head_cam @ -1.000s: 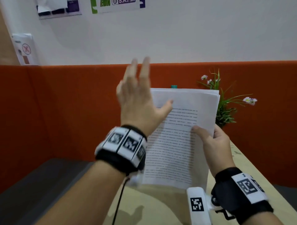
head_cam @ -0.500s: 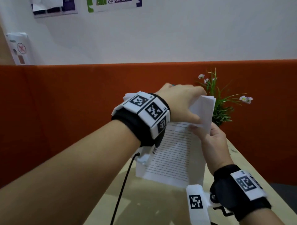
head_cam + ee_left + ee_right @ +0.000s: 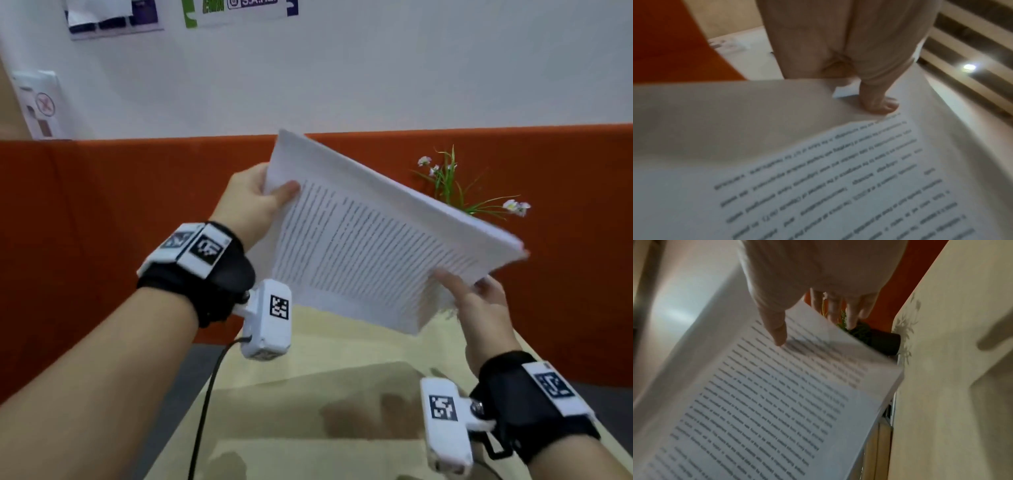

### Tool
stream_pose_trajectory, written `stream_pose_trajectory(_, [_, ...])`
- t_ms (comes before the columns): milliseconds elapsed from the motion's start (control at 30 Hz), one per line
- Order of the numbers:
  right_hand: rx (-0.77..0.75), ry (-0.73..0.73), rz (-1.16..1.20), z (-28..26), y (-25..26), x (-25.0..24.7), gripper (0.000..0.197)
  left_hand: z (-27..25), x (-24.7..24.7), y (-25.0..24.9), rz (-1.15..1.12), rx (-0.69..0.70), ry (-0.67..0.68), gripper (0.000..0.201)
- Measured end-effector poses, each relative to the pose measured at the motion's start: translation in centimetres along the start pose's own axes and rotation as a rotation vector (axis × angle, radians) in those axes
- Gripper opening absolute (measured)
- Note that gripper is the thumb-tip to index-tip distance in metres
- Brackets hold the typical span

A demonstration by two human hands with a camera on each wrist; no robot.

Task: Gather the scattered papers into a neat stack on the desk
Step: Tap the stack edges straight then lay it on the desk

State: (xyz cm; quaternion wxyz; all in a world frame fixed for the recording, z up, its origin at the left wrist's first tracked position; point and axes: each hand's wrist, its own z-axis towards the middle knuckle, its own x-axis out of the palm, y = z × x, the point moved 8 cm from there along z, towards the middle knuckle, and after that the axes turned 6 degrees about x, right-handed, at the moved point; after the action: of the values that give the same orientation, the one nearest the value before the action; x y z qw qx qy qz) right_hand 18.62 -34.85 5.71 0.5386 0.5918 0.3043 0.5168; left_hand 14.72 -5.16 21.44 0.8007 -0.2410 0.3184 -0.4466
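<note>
A stack of white printed papers (image 3: 370, 240) hangs tilted in the air above the pale wooden desk (image 3: 308, 394). My left hand (image 3: 260, 198) grips its upper left corner, thumb on the printed top sheet. My right hand (image 3: 476, 301) holds the lower right edge, thumb on top and fingers underneath. In the left wrist view my thumb (image 3: 877, 104) presses on the papers (image 3: 818, 178). The right wrist view shows my thumb (image 3: 777, 331) lying on the text of the papers (image 3: 766, 402), with the other fingers beyond the stack's edge.
A small potted plant (image 3: 455, 192) with white flowers stands at the desk's far end against an orange partition (image 3: 102, 212). A black cable (image 3: 205, 411) runs from my left wrist along the desk's left edge.
The stack has swung from upright to a tilted, landscape position. My left hand moved from the top edge to the upper left corner, and my right hand now holds the lower right edge.
</note>
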Motion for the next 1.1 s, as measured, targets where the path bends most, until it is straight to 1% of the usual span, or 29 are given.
stream_pose_trajectory(67, [-0.051, -0.01, -0.016, 0.1, 1.3, 0.4, 0.041, -1.8, -0.1, 2.1, -0.17, -0.104, -0.055, 0.011])
stream_pose_trajectory(133, [-0.119, -0.024, -0.036, -0.1, 2.6, 0.5, 0.026, -3.3, -0.1, 3.8, -0.288, -0.182, -0.114, 0.008])
stream_pose_trajectory(200, [-0.201, -0.035, -0.1, -0.7, 3.8, 0.7, 0.017, -4.3, -0.2, 5.4, -0.322, -0.222, -0.171, 0.005])
stream_pose_trajectory(267, [-0.249, -0.034, -0.144, -1.6, 3.9, 0.9, 0.018, -5.6, -0.2, 7.1, -0.275, -0.239, -0.213, 0.004])
stream_pose_trajectory(300, [-0.25, -0.029, -0.153, -2.0, 3.4, 0.8, 0.021, -6.4, -0.1, 8.1, -0.241, -0.25, -0.226, 0.009])
stream_pose_trajectory(367, [-0.214, -0.025, -0.195, -2.6, 1.5, 0.6, 0.026, -8.5, 1.0, 10.3, -0.193, -0.312, -0.208, 0.021])
stream_pose_trajectory(433, [-0.159, -0.015, -0.254, -2.9, -0.6, 0.3, 0.02, -10.5, 2.5, 12.0, -0.154, -0.396, -0.149, 0.019])
stream_pose_trajectory(500, [-0.125, 0.008, -0.263, -2.9, -1.5, 0.5, 0.009, -11.5, 3.6, 12.9, -0.166, -0.456, -0.137, 0.015])
stream_pose_trajectory(567, [-0.14, 0.006, -0.265, -2.8, -0.9, 0.8, 0.006, -11.0, 3.8, 12.5, -0.189, -0.445, -0.166, 0.014])
stream_pose_trajectory(667, [-0.186, -0.034, -0.207, -2.5, 0.4, 0.6, 0.003, -9.7, 3.5, 11.1, -0.281, -0.391, -0.209, 0.004])
stream_pose_trajectory(700, [-0.184, -0.04, -0.192, -2.5, 0.4, 0.3, 0.004, -9.7, 3.4, 11.1, -0.308, -0.393, -0.22, 0.006])
stream_pose_trajectory(800, [-0.116, -0.014, -0.195, -2.7, -1.0, -0.1, 0.005, -10.9, 3.7, 12.5, -0.302, -0.484, -0.178, 0.017])
stream_pose_trajectory(833, [-0.092, -0.005, -0.193, -2.8, -1.4, -0.1, 0.006, -11.4, 4.0, 13.0, -0.291, -0.509, -0.157, 0.016])
stream_pose_trajectory(900, [-0.08, -0.006, -0.178, -2.8, -1.4, -0.3, 0.01, -11.5, 3.9, 13.4, -0.285, -0.517, -0.16, 0.008])
stream_pose_trajectory(933, [-0.089, -0.013, -0.173, -2.7, -1.1, -0.4, 0.009, -11.3, 3.7, 13.3, -0.292, -0.507, -0.179, 0.007])
stream_pose_trajectory(1000, [-0.108, -0.015, -0.169, -2.6, -0.4, -0.8, 0.004, -10.9, 3.2, 12.9, -0.33, -0.485, -0.215, 0.013])
stream_pose_trajectory(1067, [-0.095, 0.014, -0.182, -2.9, -0.7, -0.9, 0.006, -11.3, 3.3, 13.2, -0.354, -0.5, -0.211, 0.013])
stream_pose_trajectory(1100, [-0.068, 0.043, -0.193, -3.3, -1.2, -0.7, 0.003, -11.7, 3.5, 13.5, -0.36, -0.528, -0.195, 0.012])
